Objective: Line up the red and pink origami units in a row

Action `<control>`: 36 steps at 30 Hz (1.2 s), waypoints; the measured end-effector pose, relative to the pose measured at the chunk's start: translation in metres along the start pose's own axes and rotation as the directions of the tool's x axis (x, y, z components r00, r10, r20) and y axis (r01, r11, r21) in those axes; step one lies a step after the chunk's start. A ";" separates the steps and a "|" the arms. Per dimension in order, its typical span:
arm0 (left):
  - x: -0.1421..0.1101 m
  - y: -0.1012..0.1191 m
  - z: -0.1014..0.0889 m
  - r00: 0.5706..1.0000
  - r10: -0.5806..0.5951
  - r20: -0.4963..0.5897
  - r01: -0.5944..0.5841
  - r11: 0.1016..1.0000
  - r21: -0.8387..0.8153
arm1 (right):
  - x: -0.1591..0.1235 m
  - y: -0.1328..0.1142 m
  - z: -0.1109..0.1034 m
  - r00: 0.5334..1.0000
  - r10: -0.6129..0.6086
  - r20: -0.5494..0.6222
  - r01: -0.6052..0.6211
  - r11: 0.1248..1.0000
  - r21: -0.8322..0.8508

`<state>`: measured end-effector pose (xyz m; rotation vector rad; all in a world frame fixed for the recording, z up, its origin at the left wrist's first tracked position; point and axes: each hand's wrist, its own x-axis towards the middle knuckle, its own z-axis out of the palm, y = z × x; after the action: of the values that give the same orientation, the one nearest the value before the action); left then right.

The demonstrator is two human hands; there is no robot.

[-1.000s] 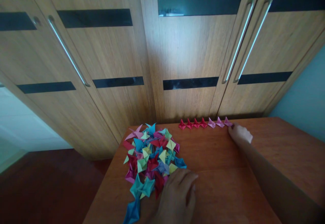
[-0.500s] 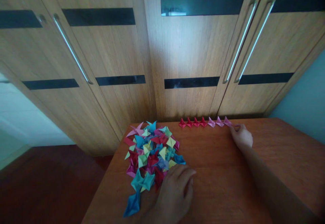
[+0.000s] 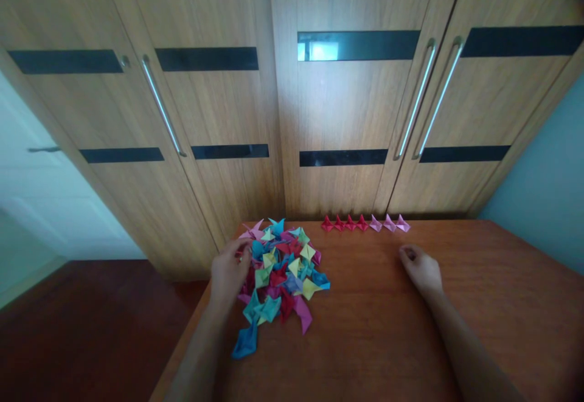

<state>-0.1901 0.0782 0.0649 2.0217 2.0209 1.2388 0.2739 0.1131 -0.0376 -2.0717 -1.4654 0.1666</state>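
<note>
A heap of folded paper origami figures, in blue, green, yellow, red, pink and purple, lies on the left of the wooden table. At its left edge, my left hand has its fingers curled in among the pieces. A bit of red paper shows between thumb and fingers; the rest of that origami figure is hidden. Along the back edge runs a row of red origami figures followed by pink origami figures. In front of the row's right end, my right hand rests closed, with nothing visible in its fingers.
Wooden cupboard doors with long metal handles stand right behind the table. A blue origami figure lies at the heap's near end. The table's left edge drops to a dark red floor.
My left hand has gone from the heap's near right side to its left edge, uncovering a magenta figure. My right hand has drawn back from the last pink figure. The view has tilted upward.
</note>
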 end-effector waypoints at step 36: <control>-0.008 0.015 -0.001 0.965 0.254 -0.056 -0.259 0.961 -0.095 | -0.003 -0.019 -0.005 0.996 -0.083 -0.015 0.085 0.990 0.115</control>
<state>-0.1772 0.0689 0.0694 2.2816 1.7116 1.4074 0.2592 0.1121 -0.0243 -1.9124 -1.4976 0.2023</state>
